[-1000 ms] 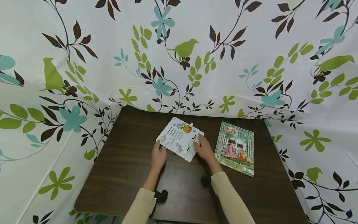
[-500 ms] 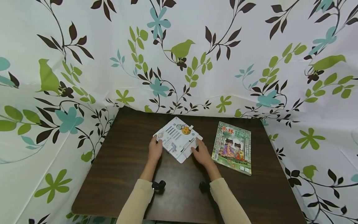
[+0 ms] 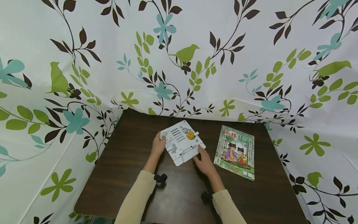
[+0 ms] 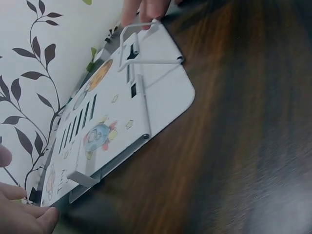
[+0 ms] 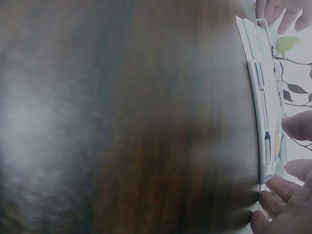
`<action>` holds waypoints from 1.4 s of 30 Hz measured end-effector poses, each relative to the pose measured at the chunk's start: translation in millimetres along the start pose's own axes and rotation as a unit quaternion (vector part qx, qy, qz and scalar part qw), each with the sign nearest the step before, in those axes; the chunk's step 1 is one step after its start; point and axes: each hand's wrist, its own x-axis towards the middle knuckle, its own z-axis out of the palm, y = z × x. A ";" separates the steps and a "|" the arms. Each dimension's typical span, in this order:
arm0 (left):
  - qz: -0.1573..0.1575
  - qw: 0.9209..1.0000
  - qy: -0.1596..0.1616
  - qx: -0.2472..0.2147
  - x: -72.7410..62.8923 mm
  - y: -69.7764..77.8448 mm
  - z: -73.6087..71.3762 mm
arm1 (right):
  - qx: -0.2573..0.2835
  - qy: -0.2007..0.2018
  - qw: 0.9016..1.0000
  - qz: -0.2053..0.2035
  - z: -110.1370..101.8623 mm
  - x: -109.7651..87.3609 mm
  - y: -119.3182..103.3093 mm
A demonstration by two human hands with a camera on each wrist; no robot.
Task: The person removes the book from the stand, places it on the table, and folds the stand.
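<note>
A white folding book stand with cartoon space prints and slots lies at an angle over the table between both hands. My left hand grips its left corner; in the left wrist view those fingers are at the lower left. My right hand holds the opposite corner, thumb and fingers around the edge, as the right wrist view shows with the hand at lower right. A bent white wire rises from the panel near the right hand. The underside of the stand is hidden.
A magazine with a green illustrated cover lies to the right of the stand. Both rest on the dark wooden table, whose far edge meets a patterned white cloth. A black wrist camera sits on the left sleeve.
The book stand has been turned clockwise between the hands, with its lower corner swinging left. My left hand has moved up along with its corner. The magazine stays put.
</note>
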 end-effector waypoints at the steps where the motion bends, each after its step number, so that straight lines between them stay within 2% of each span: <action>1: -0.006 1.000 -0.006 -0.001 1.8 1.4 -0.4 | -0.001 -0.001 1.000 -0.005 0.3 -1.4 0.1; 7: -0.020 0.999 -0.047 -0.015 10.9 8.2 -5.3 | -0.005 -0.009 1.000 -0.026 2.6 -11.9 -2.2; 13: -0.011 0.996 -0.089 -0.011 23.8 9.9 -1.4 | -0.058 0.005 0.998 -0.014 4.0 -21.8 -3.2; 20: 0.009 0.995 -0.093 -0.025 30.0 13.1 12.6 | -0.073 0.043 0.996 0.001 11.4 -34.0 -0.9; 23: -0.002 0.995 -0.095 -0.039 31.8 15.0 17.1 | -0.078 0.050 0.996 0.007 12.0 -37.4 -1.3; 29: -0.045 0.993 -0.087 -0.066 30.2 23.2 22.2 | -0.090 0.045 0.994 0.030 11.2 -40.3 -0.9; 36: -0.055 0.989 -0.107 -0.086 33.4 22.5 25.7 | -0.097 0.048 0.993 0.040 13.5 -45.9 -5.3; 40: -0.062 0.988 -0.113 -0.090 37.8 23.2 24.7 | -0.100 0.062 0.993 0.028 16.1 -48.5 -7.6; 42: -0.057 0.987 -0.121 -0.086 47.6 14.6 26.8 | -0.105 0.066 0.992 0.024 17.2 -49.8 -8.1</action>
